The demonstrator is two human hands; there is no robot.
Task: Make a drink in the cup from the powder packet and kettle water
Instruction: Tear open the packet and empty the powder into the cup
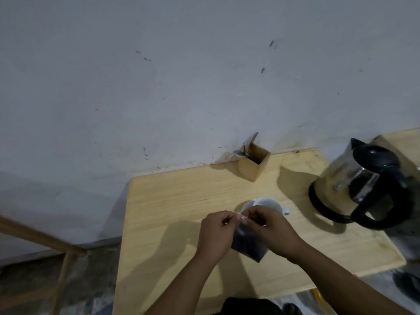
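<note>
A dark powder packet [248, 245] hangs between my two hands over the wooden table [172, 201]. My left hand [216, 235] pinches its top edge from the left, and my right hand [270, 228] pinches the same edge from the right. Just behind my hands stands a white cup [266, 203], partly hidden by my fingers. A steel kettle [356, 183] with a black handle and base sits on the table to the right.
A wooden holder [253, 164] with a spoon and other utensils stands at the back against the white wall. A wooden frame [45, 244] stands off the table's left side. The floor lies below the table's left and front edges.
</note>
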